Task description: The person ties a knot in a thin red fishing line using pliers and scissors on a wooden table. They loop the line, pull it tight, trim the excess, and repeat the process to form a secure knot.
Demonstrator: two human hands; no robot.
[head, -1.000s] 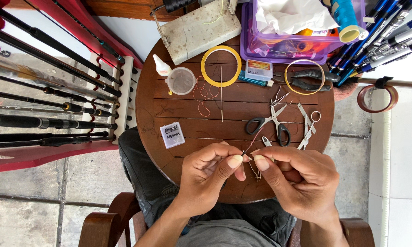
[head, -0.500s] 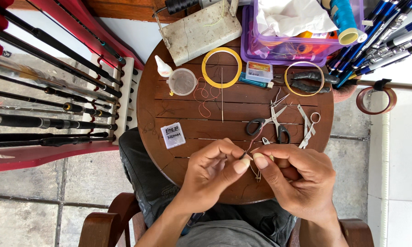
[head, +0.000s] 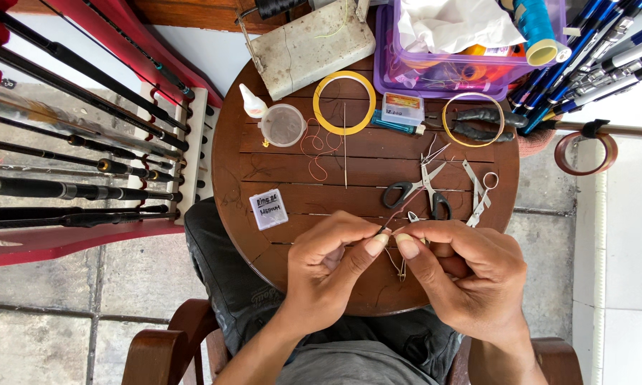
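Head view. We find both hands meeting over the near edge of the round wooden surface (head: 264, 150). The left hand (head: 328, 260) has thumb and forefinger pressed together on a thin reddish wire (head: 391, 222), which runs up and away from the pinch toward the scissors. The right hand (head: 470, 274) has its thumb tip just beside the left thumb tip and is likewise pinched on the small work; a thin metal piece (head: 401, 268) hangs below the two thumbs, too small for us to identify. Both hands are therefore closed on the same fine item, held just above the surface near its front rim.

Just beyond the hands lie black-handled scissors (head: 417, 191) and, to their right, small metal snips (head: 480, 192). A small white packet (head: 269, 209) lies to the left of the hands. Farther back we record a yellow ring (head: 319, 100), a clear round cup (head: 283, 125) touching a small white glue bottle (head: 250, 102), a loop of loose reddish wire (head: 315, 146), and a long needle (head: 345, 146) lying straight. A second yellow ring (head: 445, 117) encircles dark pliers (head: 486, 115). A purple plastic box (head: 435, 82) sits at the rear right. Dark rods (head: 71, 189) rest on a rack to the left. The person is seated in a wooden chair (head: 157, 349).
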